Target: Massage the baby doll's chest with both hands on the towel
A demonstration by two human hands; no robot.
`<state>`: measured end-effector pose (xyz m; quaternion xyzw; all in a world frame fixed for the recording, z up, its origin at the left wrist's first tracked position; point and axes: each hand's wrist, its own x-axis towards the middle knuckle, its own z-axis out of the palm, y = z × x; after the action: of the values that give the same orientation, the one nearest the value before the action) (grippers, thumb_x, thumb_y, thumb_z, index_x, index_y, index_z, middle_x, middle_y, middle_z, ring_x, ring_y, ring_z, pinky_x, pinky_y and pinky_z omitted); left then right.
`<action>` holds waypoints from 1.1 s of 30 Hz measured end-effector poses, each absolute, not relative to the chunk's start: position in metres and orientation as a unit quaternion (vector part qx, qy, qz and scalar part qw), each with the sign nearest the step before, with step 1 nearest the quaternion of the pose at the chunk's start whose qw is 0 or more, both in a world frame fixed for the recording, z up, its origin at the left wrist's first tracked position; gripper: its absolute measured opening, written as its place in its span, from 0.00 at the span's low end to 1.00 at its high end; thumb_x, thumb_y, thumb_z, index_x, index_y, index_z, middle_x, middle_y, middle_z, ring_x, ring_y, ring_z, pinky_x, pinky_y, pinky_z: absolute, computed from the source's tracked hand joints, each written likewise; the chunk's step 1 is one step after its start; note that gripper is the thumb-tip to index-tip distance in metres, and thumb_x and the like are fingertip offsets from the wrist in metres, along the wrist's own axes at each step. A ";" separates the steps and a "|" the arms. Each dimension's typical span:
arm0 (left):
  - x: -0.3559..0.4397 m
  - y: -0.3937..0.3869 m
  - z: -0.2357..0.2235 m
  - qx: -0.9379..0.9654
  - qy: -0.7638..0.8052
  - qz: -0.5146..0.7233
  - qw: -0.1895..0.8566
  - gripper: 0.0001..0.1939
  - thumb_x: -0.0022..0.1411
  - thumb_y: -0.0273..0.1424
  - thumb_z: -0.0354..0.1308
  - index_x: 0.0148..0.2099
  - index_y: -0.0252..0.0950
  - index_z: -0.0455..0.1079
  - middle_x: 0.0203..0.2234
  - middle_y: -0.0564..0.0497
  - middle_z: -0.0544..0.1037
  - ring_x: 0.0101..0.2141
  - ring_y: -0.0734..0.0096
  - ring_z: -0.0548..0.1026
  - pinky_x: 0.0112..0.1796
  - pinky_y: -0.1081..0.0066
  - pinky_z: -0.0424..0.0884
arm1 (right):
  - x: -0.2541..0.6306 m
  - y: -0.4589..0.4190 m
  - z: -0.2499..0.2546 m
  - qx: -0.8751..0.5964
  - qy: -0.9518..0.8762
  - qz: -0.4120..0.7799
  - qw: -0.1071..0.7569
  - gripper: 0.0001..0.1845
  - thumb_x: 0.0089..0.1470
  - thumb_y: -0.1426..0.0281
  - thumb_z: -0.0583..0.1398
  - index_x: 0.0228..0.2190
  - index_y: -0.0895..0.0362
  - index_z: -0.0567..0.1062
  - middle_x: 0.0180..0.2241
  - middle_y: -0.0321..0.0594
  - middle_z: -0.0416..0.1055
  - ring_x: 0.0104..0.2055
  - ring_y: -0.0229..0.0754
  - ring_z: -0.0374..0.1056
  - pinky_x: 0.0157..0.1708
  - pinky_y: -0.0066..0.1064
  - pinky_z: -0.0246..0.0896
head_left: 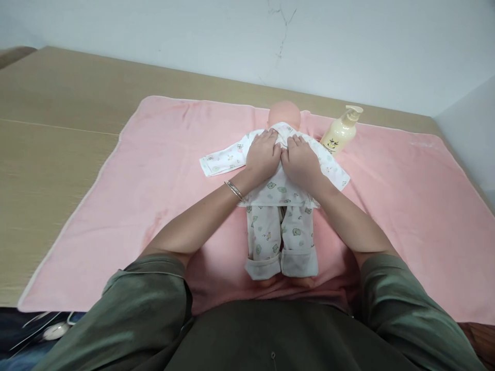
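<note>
A baby doll (284,112) lies with its head away from me and its feet toward me; no face shows. It wears a white printed long-sleeved top (276,193) and matching trousers (265,234) with turned-up cuffs. Flat on the left side of the top, near the shoulder, rests my left hand (265,154), fingers stretched toward the collar. My right hand (300,161) lies the same way on the right side. The two thumbs come close together over the middle. Neither hand grips anything that I can see.
Under the doll a pink blanket (154,165) covers much of the wooden table (50,134). A cream pump bottle (340,133) stands on the blanket just right of the doll's head. Behind the table rises a pale wall (216,46) with a crack.
</note>
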<state>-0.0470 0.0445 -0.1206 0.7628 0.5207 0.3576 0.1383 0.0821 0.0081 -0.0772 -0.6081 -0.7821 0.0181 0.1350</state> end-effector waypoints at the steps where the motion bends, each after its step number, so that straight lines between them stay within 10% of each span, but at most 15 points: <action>1: -0.044 0.039 -0.120 0.763 0.522 0.360 0.126 0.24 0.68 0.33 0.44 0.61 0.31 0.67 0.63 0.40 0.69 0.65 0.55 0.63 0.67 0.53 0.54 | 0.085 0.013 -0.077 -0.612 -0.779 0.023 0.138 0.29 0.65 0.69 0.44 0.59 0.75 0.63 0.63 0.64 0.61 0.68 0.59 0.55 0.67 0.50 0.49; 33: -0.044 0.035 -0.098 0.750 0.555 0.316 0.174 0.26 0.66 0.29 0.45 0.63 0.29 0.65 0.64 0.42 0.67 0.66 0.59 0.61 0.67 0.57 0.55 | 0.082 0.010 -0.086 -0.590 -0.783 0.003 0.196 0.29 0.62 0.72 0.44 0.60 0.72 0.64 0.62 0.58 0.64 0.67 0.56 0.57 0.67 0.51 0.51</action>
<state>-0.0437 0.0351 -0.0985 0.7495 0.5552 0.3156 0.1742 0.0820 0.0101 -0.0856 -0.5899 -0.7834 0.0029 0.1957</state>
